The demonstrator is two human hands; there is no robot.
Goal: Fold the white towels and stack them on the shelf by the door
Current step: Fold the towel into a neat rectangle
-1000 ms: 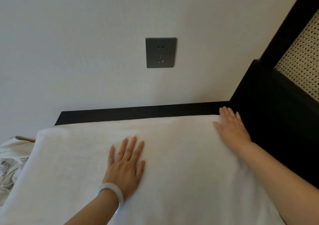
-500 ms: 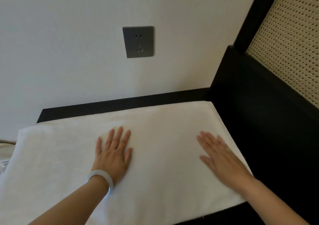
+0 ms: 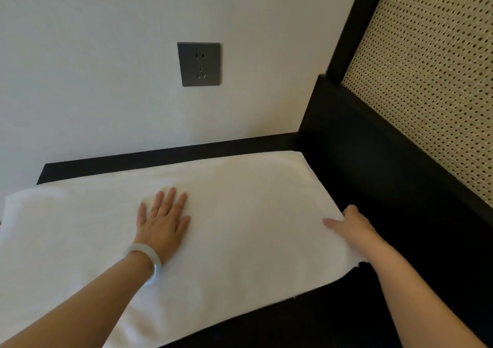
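Note:
A white towel lies spread flat on a dark surface. My left hand, with a pale bangle on the wrist, presses flat on the towel's middle, fingers straight and spread. At the towel's right edge is my right hand. Its thumb lies on top of the cloth and its fingers curl down over the edge, pinching it. The fingertips are hidden under the towel.
A white wall with a grey socket plate rises behind the surface. A black frame with a woven cane panel stands close on the right. The towel's left end runs out of view.
My right hand slid back along the towel's right side, from lying flat near the far corner to taking hold of the right edge. The left hand stayed pressed flat on the towel.

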